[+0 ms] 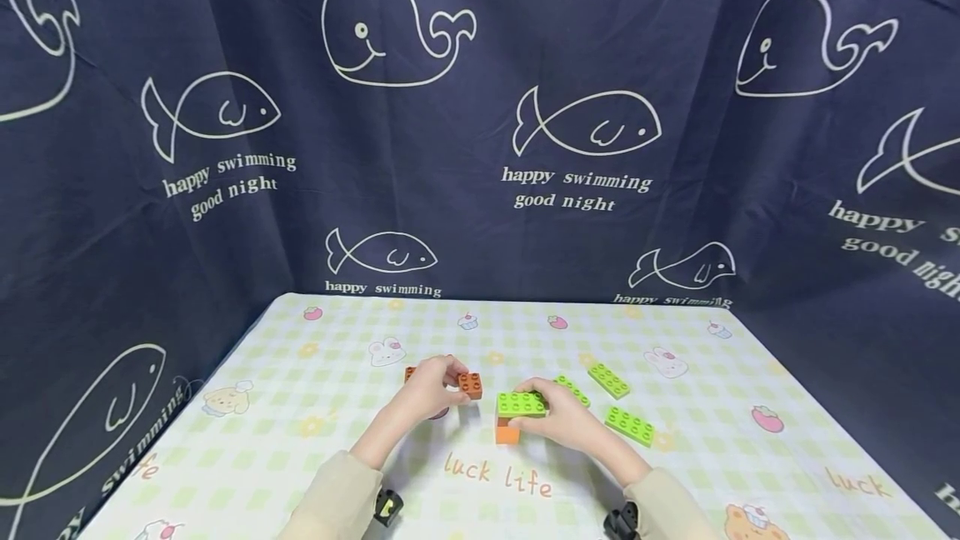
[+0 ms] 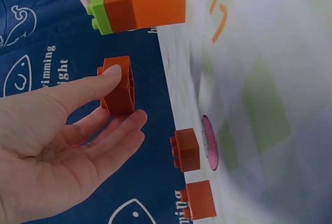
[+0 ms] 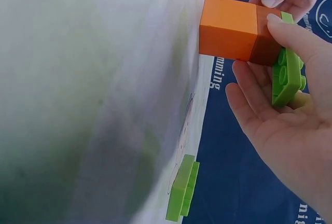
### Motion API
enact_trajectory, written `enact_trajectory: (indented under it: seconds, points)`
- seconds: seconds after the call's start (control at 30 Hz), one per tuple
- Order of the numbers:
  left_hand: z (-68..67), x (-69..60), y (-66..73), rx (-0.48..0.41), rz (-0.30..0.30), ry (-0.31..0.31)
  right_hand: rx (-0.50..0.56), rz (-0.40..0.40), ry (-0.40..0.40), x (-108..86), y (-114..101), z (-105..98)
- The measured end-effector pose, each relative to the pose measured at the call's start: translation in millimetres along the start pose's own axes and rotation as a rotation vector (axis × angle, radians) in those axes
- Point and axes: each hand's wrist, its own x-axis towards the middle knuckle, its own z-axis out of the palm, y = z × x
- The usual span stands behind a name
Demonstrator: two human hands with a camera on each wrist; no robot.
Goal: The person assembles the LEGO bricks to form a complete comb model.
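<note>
My left hand (image 1: 431,383) pinches a small brown toy brick (image 1: 470,385) between thumb and fingers, above the table. To its right is a stack: an orange brick (image 1: 507,435) at the bottom, a brown brick (image 3: 266,37) in the middle, and a long green brick (image 1: 521,404) on top. My right hand (image 1: 561,412) grips this stack, its thumb on the near side by the brown and green bricks. In the right wrist view the green brick juts out past the brown one. The held brown brick and the stack are apart.
Two more brown bricks, a nearer one (image 2: 188,150) and another (image 2: 201,199), lie by my left hand. Several green bricks lie right of the stack, including one behind my right hand (image 1: 573,391), a far one (image 1: 608,380) and a near one (image 1: 630,426). A dark blue curtain (image 1: 480,215) surrounds the checked tablecloth.
</note>
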Motion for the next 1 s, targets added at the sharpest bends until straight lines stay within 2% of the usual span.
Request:
enact_trajectory:
  seconds: [0.2,0.6,1.0]
  points:
    - [-2.7,-1.0,5.6,-0.01,0.034,0.012,0.01,0.017,0.003,0.7,2,-1]
    - [-5.5,-4.1,17.2,-0.058,0.089,0.045,0.018,-0.02,0.003,1.2,3,0]
    - [-3.0,-4.8,28.3,-0.112,0.131,0.02,0.011,-0.046,0.013,1.0,4,0]
